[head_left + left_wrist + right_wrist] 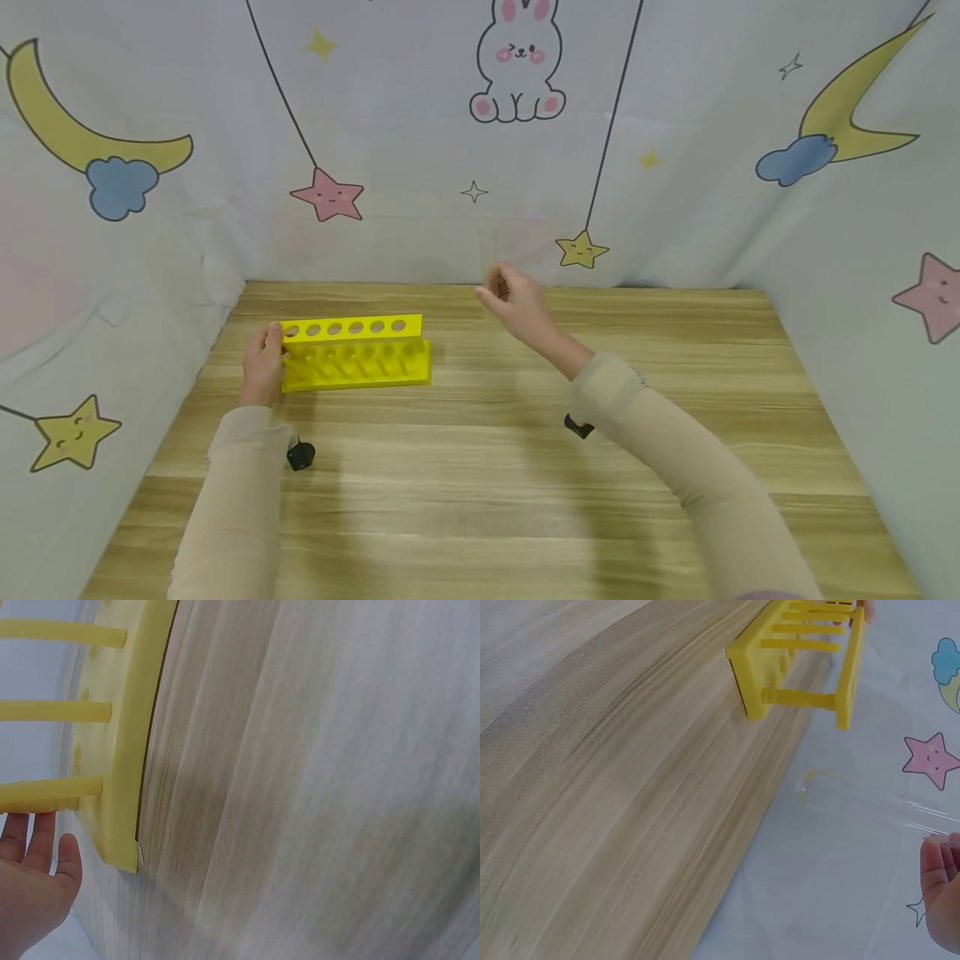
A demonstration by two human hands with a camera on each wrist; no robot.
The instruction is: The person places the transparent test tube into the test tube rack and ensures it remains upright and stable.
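Observation:
A yellow test tube rack stands on the left part of the table, with a row of round holes along its top bar. My left hand holds the rack's left end; in the left wrist view, fingertips touch the end post beside the pegs. My right hand is raised to the right of the rack, near the back of the table. Between its thumb and fingers it pinches a clear test tube, which shows best in the right wrist view, its rounded end pointing toward the rack side. The head view barely shows the tube.
The wood-grain table meets a white cloth backdrop printed with stars, moons and a rabbit at the back and sides. Small black devices sit at both wrists.

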